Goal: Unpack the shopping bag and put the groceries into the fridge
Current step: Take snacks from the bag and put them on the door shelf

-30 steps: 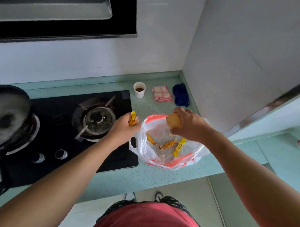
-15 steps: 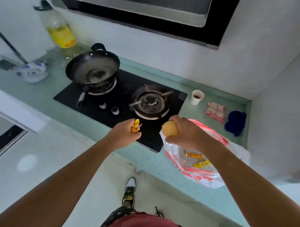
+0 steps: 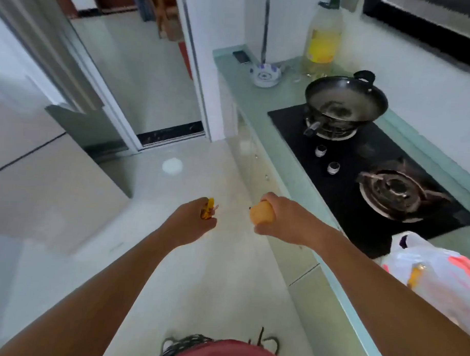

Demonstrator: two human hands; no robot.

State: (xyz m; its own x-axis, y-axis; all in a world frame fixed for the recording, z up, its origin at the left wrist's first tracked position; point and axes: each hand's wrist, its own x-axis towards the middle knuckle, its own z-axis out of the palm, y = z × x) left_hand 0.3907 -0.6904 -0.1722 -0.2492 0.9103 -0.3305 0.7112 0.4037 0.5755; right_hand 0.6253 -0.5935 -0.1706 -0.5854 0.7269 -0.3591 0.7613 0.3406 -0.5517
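My right hand (image 3: 288, 222) grips a round orange-yellow fruit (image 3: 262, 213) out over the floor, left of the counter edge. A small yellow and orange wrapped snack (image 3: 207, 209) is pinched in my left hand (image 3: 192, 224), also over the floor. The white and red plastic shopping bag (image 3: 438, 275) lies on the green counter (image 3: 260, 104) at the lower right, behind my right forearm, with another orange wrapped item showing through it. A pale grey fridge (image 3: 29, 160) stands at the left with its doors closed.
A black gas hob (image 3: 361, 182) on the counter carries a black wok (image 3: 346, 100). A yellow oil bottle (image 3: 322, 37) and a blue-white dish (image 3: 265, 76) stand at the counter's far end. A doorway with a sliding track (image 3: 171, 134) lies ahead across pale floor tiles.
The view has swung left from the counter toward the fridge and doorway. Both hands have come away from the bag and hob and now hang over the floor, still holding their items.
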